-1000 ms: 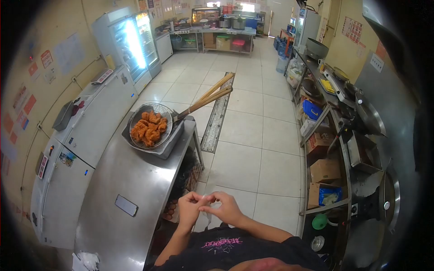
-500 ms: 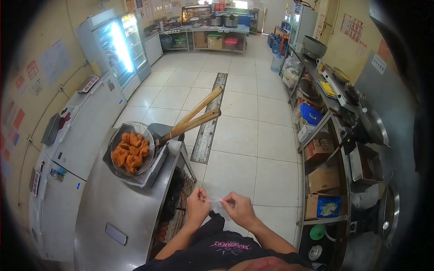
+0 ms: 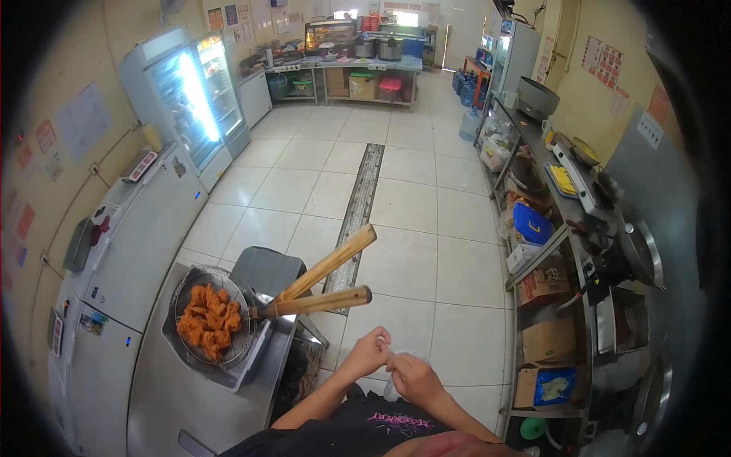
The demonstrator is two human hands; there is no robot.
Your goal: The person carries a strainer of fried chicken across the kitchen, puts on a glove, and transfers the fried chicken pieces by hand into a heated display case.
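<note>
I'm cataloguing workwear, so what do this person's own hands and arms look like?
The left hand and right hand appear ungloved, and the forearms are bare, with no watch visible. The dark shirt carries pink lettering across its front.

Handling translucent plastic (image 3: 391, 391) at six o'clock with left hand (image 3: 369, 353) and right hand (image 3: 416, 376) close together. Working near browned fried pieces (image 3: 209, 321) heaped at eight o'clock in a wire strainer (image 3: 246, 337) over a grey tray (image 3: 247, 371) on a steel surface (image 3: 171, 407), with lit glass-door refrigerators (image 3: 186, 110) at ten and loaded shelves (image 3: 550, 413) at four.
</note>
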